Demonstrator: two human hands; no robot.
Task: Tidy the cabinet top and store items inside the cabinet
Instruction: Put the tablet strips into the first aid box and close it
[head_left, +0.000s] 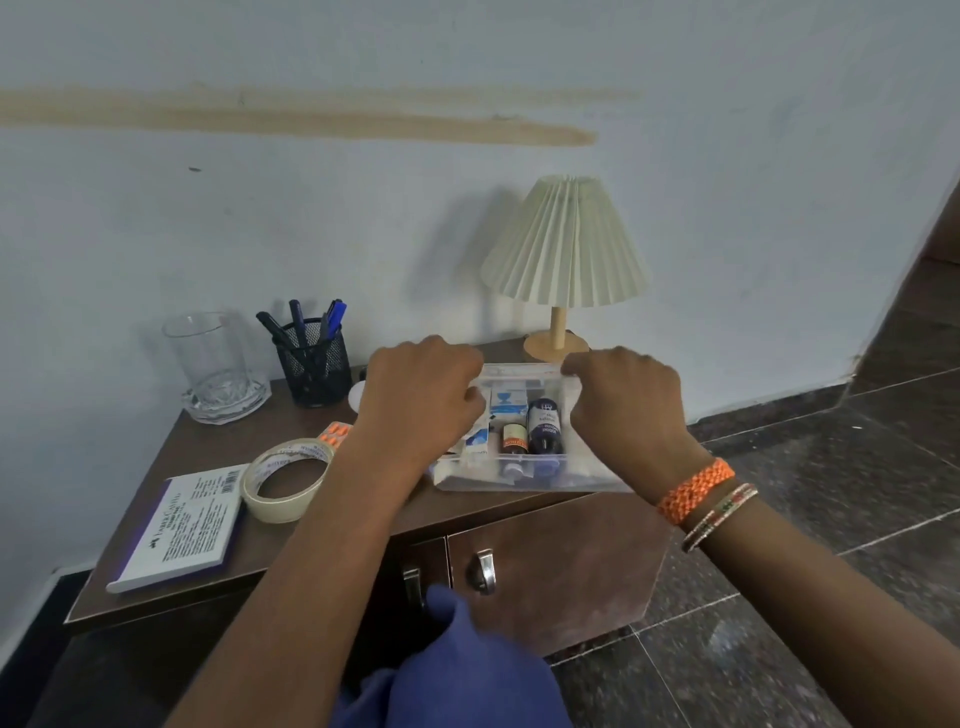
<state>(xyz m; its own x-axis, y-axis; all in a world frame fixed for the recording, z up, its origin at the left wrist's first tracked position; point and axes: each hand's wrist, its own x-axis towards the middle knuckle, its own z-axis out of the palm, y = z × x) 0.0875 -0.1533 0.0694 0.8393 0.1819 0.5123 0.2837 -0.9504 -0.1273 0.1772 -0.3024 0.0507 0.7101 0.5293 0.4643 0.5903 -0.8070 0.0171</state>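
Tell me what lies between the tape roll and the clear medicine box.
Head view: an orange pill strip and the left hand, with its forearm, gripping the clear medicine box beside the tape roll.

On the cabinet top, a glass vase is set at the back left, with a pen holder to its right. A lamp stands behind the medicine box. A tape roll lies between a notepad and that box.
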